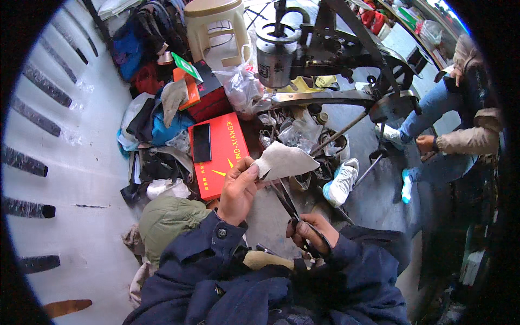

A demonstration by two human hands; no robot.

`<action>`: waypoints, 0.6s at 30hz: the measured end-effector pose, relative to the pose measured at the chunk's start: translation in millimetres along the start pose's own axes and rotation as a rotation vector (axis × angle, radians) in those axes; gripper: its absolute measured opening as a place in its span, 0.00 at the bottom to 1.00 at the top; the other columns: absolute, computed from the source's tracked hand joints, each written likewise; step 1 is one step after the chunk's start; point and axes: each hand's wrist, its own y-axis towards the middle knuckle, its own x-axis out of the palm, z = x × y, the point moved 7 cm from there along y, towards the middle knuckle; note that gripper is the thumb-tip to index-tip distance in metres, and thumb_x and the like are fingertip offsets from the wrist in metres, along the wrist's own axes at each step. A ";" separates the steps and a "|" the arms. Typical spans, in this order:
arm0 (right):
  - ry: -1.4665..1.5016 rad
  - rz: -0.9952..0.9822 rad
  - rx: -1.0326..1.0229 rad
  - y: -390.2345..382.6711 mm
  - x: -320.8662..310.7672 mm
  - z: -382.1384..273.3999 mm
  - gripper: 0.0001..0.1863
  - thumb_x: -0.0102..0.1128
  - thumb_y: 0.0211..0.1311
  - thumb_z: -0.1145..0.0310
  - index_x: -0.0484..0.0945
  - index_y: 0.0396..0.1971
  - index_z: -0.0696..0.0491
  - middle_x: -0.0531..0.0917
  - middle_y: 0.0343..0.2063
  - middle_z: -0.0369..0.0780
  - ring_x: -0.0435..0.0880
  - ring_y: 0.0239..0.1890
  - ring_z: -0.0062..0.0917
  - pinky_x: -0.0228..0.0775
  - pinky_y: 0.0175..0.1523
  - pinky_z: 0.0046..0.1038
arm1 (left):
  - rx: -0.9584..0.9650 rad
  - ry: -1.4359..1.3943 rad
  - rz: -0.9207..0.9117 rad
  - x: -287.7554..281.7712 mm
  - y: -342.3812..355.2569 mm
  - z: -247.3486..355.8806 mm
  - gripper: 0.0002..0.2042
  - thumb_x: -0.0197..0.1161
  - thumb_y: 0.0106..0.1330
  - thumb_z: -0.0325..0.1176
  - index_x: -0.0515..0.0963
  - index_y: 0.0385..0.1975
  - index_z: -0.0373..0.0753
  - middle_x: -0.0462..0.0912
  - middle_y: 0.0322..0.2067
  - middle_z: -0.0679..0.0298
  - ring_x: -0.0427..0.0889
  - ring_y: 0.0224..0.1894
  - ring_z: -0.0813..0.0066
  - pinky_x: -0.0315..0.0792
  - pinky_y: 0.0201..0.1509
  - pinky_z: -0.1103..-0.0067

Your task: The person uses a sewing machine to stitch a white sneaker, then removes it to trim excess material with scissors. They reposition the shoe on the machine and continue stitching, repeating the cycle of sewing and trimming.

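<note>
My left hand (238, 192) pinches an off-white, roughly triangular piece of cloth or thin sheet material (287, 158) and holds it up at the middle of the view. My right hand (314, 233) grips a pair of dark scissors (287, 199), their long blades pointing up and left to the lower edge of the piece beside my left fingers; whether they touch it I cannot tell. Just behind my left hand lies a red box (219, 146) with a black phone (202, 142) on it.
An iron machine (279, 59) stands ahead. Around it are a stool (214, 13), plastic bags (244, 86), piled clothes (157, 122) and a white sneaker (341, 181). Another person (460, 138) sits at the right. A pale wall (97, 173) runs along the left.
</note>
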 end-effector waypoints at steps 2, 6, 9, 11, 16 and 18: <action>0.026 -0.014 -0.027 -0.5 0.1 -4.2 0.30 0.52 0.73 0.42 0.80 0.36 0.59 0.75 0.18 0.34 0.72 0.20 0.16 0.62 0.26 0.23 | -0.027 -0.008 0.040 -3.3 -2.9 -4.3 0.04 0.56 0.73 0.32 0.76 0.39 0.40 0.83 0.41 0.66 0.82 0.48 0.72 0.77 0.58 0.64; 0.085 -0.021 -0.056 -3.5 3.2 -16.2 0.31 0.45 0.78 0.44 0.78 0.34 0.60 0.73 0.16 0.35 0.70 0.17 0.17 0.60 0.24 0.23 | -0.096 0.001 0.046 -1.3 -8.9 -12.4 0.06 0.57 0.72 0.30 0.78 0.44 0.40 0.84 0.44 0.66 0.82 0.50 0.71 0.76 0.60 0.63; 0.147 0.020 -0.008 -4.9 1.8 -16.3 0.31 0.42 0.79 0.44 0.78 0.33 0.60 0.73 0.16 0.35 0.70 0.18 0.17 0.60 0.24 0.23 | -0.144 -0.017 0.023 3.3 -13.5 -19.8 0.07 0.58 0.71 0.30 0.79 0.46 0.40 0.84 0.46 0.65 0.83 0.50 0.70 0.75 0.61 0.62; 0.120 0.045 -0.034 -4.5 -0.4 -16.5 0.32 0.44 0.77 0.42 0.79 0.33 0.59 0.73 0.16 0.34 0.70 0.18 0.17 0.60 0.25 0.23 | -0.173 -0.001 -0.007 5.2 -14.1 -24.0 0.07 0.57 0.71 0.29 0.79 0.45 0.39 0.84 0.46 0.64 0.83 0.51 0.70 0.75 0.62 0.62; 0.026 0.120 0.034 -0.5 -8.7 -1.4 0.34 0.51 0.71 0.36 0.80 0.31 0.58 0.72 0.17 0.32 0.69 0.19 0.15 0.60 0.24 0.23 | -0.215 0.052 -0.051 3.3 -9.0 -29.7 0.10 0.53 0.72 0.31 0.78 0.46 0.35 0.84 0.49 0.59 0.82 0.53 0.65 0.74 0.61 0.60; -0.015 0.143 0.066 -0.6 -11.9 3.5 0.35 0.53 0.69 0.35 0.80 0.31 0.57 0.71 0.18 0.31 0.68 0.19 0.15 0.59 0.24 0.22 | -0.220 0.054 -0.062 3.2 -7.9 -28.6 0.10 0.53 0.72 0.32 0.78 0.45 0.34 0.84 0.48 0.59 0.82 0.52 0.66 0.74 0.62 0.61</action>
